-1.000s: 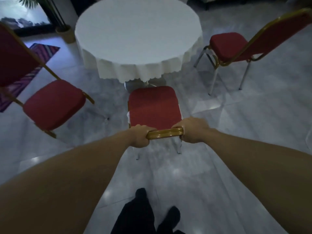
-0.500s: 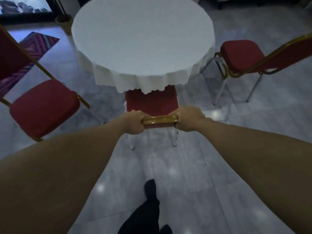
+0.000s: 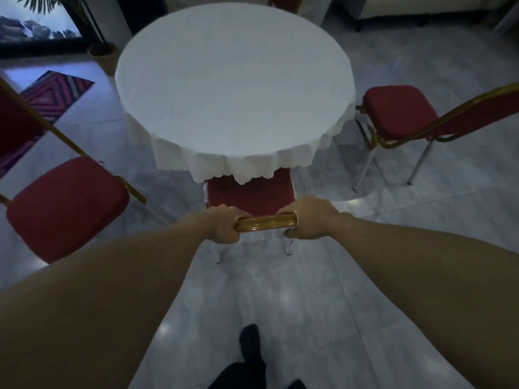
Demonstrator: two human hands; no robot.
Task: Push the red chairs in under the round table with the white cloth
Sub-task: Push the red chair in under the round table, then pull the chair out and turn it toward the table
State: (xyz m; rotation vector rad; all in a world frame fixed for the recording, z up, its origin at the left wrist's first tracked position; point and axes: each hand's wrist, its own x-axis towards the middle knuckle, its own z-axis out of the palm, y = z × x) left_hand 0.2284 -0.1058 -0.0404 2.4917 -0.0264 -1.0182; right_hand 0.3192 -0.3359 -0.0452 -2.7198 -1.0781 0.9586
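Reference landmark: the round table (image 3: 234, 88), covered by a white cloth (image 3: 224, 164) with a scalloped hem. All positions below are given relative to it.

1. Far left of the table, beyond its rear edge, a striped rug (image 3: 53, 94) lies on the grey marble floor (image 3: 280, 290). A potted plant (image 3: 98, 49) stands just behind the table's left rear edge.

2. Left of the table, well apart from it, stands the left chair (image 3: 67, 209). Its red seat is fully exposed and its gold-framed back rises toward the left edge of view.

3. At the near edge of the table stands the middle chair (image 3: 250, 195). The front of its red seat is covered by the hanging cloth hem; the rear part of the seat and two pale rear legs remain visible on your side.

4. Your left hand (image 3: 223, 224) is closed around the left end of the gold top rail (image 3: 265, 222) of the middle chair. Your right hand (image 3: 307, 219) is closed around the right end of the same rail, fingers curled over and under it. Both arms are extended.

5. Right of the table, the right chair (image 3: 398, 110) stands with its seat front just beside the cloth edge, seat uncovered.

6. No brand, label or writing can be read anywhere in view.
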